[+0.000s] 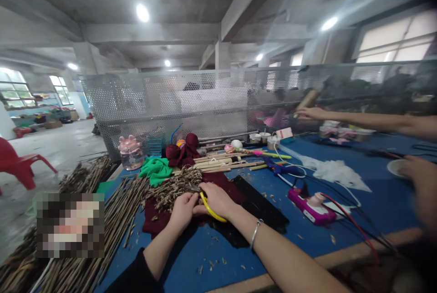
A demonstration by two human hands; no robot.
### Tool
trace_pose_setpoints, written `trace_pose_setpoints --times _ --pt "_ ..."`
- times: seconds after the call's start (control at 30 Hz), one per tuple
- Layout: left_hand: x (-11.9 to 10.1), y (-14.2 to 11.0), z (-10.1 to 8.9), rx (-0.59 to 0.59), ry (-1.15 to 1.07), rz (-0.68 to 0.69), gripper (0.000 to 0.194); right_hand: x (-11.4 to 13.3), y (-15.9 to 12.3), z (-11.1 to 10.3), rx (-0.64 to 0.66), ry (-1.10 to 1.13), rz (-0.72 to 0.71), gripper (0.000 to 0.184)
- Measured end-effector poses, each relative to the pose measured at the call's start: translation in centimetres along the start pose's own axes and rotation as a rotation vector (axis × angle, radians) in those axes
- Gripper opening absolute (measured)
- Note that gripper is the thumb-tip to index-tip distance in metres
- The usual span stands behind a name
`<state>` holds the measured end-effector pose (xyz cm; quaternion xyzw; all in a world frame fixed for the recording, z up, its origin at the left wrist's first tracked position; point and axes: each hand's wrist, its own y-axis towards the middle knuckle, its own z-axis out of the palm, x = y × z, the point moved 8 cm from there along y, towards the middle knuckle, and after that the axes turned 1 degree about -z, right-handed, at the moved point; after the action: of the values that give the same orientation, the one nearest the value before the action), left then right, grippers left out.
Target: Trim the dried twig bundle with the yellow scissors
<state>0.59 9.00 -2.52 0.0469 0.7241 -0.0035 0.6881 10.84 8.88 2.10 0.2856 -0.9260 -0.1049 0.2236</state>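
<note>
gripping yellow scissors (213, 212) with right hand (214, 198) over the dark red cloth (225, 184); pinching with left hand (182, 213) just beside the blades (193, 187), cannot tell on what. heaped on the cloth, dry plants (170, 194); under it, a blue table (191, 272) with small dry bits (211, 264). left of the cloth, long dry stalks (119, 208); right of it, a purple power strip (309, 210). behind it, a metal screen (146, 97); far left of it, a red chair (25, 167) on grey floor (80, 140); high above, lit lamps (142, 12).

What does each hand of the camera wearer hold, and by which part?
The right hand holds the yellow-handled tool by its handle end. The left hand is close beside it; whether it holds anything cannot be told.
</note>
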Motion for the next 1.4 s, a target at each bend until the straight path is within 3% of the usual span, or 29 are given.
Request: trace_pose_setpoints --times 0.3,0.77,0.87,1.03,1.13,1.23,1.4 --pt "0.3 0.1 0.3 0.036 -0.150 -0.060 0.040 0.3 0.1 -0.3 -0.006 -0.009 0.018 0.050" --pt "-0.1 -0.2 0.1 0.017 -0.118 -0.094 0.032 -0.3 0.1 0.4 0.045 -0.083 0.121 0.047" --pt "-0.3 -0.1 -0.1 0.012 -0.056 -0.055 0.030 -0.2 0.0 0.1 0.042 -0.099 0.119 0.047" --pt "-1.8 -0.1 -1.1 -0.085 0.197 0.146 0.030 0.2 0.0 0.1 0.004 -0.106 0.016 0.061" --pt "-1.7 0.0 -1.0 -0.081 0.232 0.171 0.030 0.1 0.1 0.2 -0.014 -0.110 -0.009 0.066" --pt "-1.3 -0.1 -0.5 -0.024 0.154 0.149 0.030 0.1 0.1 0.1 -0.023 -0.089 -0.011 0.061" --pt "-0.2 -0.4 0.0 0.017 0.030 -0.037 0.029 0.2 0.0 -0.1 0.005 -0.066 0.031 0.042"
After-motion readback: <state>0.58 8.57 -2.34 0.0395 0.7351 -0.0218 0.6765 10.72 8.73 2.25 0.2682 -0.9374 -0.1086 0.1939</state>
